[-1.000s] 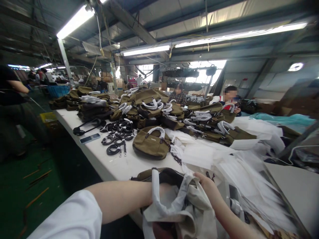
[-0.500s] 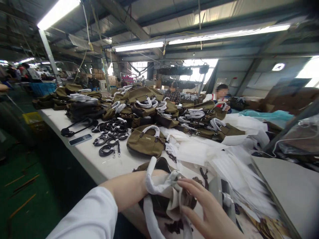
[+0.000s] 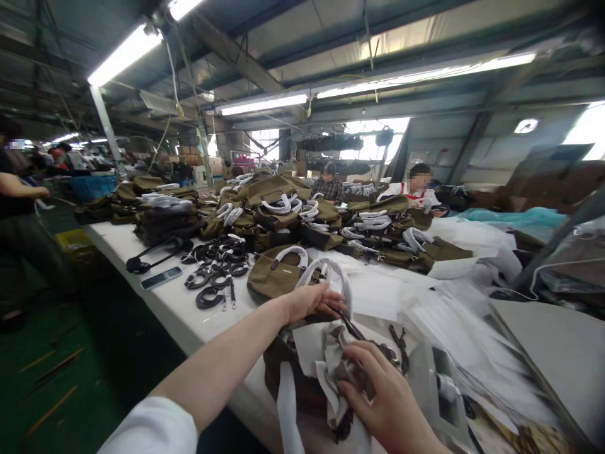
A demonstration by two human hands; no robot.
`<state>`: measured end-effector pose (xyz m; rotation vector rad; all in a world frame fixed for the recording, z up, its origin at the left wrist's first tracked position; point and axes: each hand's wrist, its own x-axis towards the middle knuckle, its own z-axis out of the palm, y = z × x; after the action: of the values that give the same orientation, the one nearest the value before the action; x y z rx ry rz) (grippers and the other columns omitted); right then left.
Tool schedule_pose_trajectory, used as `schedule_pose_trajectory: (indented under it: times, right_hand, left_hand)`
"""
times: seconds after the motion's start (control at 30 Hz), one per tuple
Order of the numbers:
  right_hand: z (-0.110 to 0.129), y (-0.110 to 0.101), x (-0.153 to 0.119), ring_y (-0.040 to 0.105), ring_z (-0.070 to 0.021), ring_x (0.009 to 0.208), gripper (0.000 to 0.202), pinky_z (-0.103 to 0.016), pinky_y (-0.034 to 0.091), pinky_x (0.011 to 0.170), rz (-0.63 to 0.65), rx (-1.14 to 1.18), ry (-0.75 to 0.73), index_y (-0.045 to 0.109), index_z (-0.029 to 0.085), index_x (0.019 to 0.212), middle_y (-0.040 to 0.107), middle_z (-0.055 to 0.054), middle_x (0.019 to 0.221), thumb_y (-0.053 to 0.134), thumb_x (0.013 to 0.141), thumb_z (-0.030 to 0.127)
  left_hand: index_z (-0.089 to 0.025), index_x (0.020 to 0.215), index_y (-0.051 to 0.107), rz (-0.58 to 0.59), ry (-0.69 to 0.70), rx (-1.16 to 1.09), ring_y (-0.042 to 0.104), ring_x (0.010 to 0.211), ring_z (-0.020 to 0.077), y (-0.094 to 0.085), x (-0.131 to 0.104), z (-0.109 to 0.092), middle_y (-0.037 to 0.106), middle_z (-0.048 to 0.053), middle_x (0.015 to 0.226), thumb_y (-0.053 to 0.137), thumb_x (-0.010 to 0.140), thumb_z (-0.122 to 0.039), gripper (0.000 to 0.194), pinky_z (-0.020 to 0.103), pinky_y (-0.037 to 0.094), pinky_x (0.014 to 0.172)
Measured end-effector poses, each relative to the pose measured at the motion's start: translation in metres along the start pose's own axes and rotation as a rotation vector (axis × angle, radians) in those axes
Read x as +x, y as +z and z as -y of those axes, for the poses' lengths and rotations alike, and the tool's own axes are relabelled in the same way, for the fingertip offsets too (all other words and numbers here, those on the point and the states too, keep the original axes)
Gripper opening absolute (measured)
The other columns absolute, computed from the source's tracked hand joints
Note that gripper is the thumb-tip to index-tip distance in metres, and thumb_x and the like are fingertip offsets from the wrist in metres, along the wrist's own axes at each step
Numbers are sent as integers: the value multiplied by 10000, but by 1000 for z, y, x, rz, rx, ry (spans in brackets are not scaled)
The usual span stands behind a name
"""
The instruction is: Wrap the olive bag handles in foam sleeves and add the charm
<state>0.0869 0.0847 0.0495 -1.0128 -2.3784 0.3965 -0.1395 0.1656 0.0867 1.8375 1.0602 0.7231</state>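
Olive canvas bags [image 3: 283,208] heaped along a long white table [image 3: 179,302].
Nearest, one olive bag [image 3: 293,378] sits at the table's edge; the left hand [image 3: 309,301] grips its paper-wrapped handle [image 3: 331,271], the right hand [image 3: 382,397] seemingly pinches crumpled stuffing paper [image 3: 331,369].

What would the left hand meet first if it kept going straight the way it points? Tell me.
The left hand points away across the table, gripping a white-wrapped bag handle. Straight on, it would probably first meet the crumpled white wrapping sheets, then the piled olive bags; depth is hard to judge.
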Motion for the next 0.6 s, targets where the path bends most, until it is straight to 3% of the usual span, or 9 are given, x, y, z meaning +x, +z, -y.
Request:
schedule_pose_trajectory:
  times: [0.1, 0.2, 0.3, 0.37, 0.43, 0.5, 0.6]
  right_hand:
    - [16, -13, 15, 588, -234, 1203, 357, -374, 484, 1018, 192, -94, -62, 605, 305, 1263, 574, -67, 1353, 525, 915, 314]
    - [23, -30, 45, 623, -242, 1155, 371, -368, 482, 1002, 300, -268, 2, 616, 269, 1278, 623, -81, 1308, 517, 924, 318]
    - [17, -36, 78, 670, -285, 1058, 324, -394, 506, 928, 373, -379, 73, 698, 205, 1143, 722, -118, 1109, 527, 915, 359]
    - [9, -31, 95, 692, -316, 980, 298, -420, 524, 854, 406, -392, 119, 735, 171, 1020, 745, -140, 989, 573, 886, 382]
    - [2, -21, 107, 688, -301, 971, 280, -432, 526, 844, 435, -398, 153, 729, 154, 962, 741, -133, 971, 624, 867, 395]
    - [-1, -8, 113, 669, -249, 999, 281, -433, 518, 888, 458, -392, 174, 701, 147, 981, 722, -105, 1027, 637, 884, 403]
    - [-5, 15, 116, 653, -198, 997, 294, -427, 522, 907, 481, -370, 185, 655, 148, 1066, 684, -77, 1105, 606, 927, 402]
  left_hand:
    - [-25, 1333, 493, 33, -24, -47, 692, 1041, 250, 10, 3, -4, 647, 226, 1249, 69, 922, -697, 895, 386, 539, 904]
    - [-79, 1273, 577, -7, -11, 4, 597, 1205, 244, 21, -2, -7, 631, 169, 1307, 191, 958, -626, 740, 377, 452, 1045]
    - [-133, 1270, 588, -117, -21, 138, 470, 1331, 237, 23, -14, -3, 560, 123, 1405, 353, 951, -563, 585, 340, 302, 1156]
    - [-128, 1327, 521, -211, -81, 251, 470, 1318, 267, 20, -25, 3, 539, 151, 1409, 334, 957, -561, 600, 383, 311, 1138]
    - [-119, 1308, 511, -255, -154, 360, 557, 1201, 307, 17, -38, 10, 614, 182, 1283, 264, 965, -582, 627, 440, 398, 1037]
    - [-143, 1189, 586, -218, -196, 455, 635, 1043, 321, 16, -49, 14, 696, 160, 1086, 226, 964, -602, 626, 443, 460, 913]
    - [-187, 954, 674, -112, -198, 570, 663, 952, 320, 15, -62, 14, 729, 123, 943, 293, 947, -620, 576, 411, 471, 845]
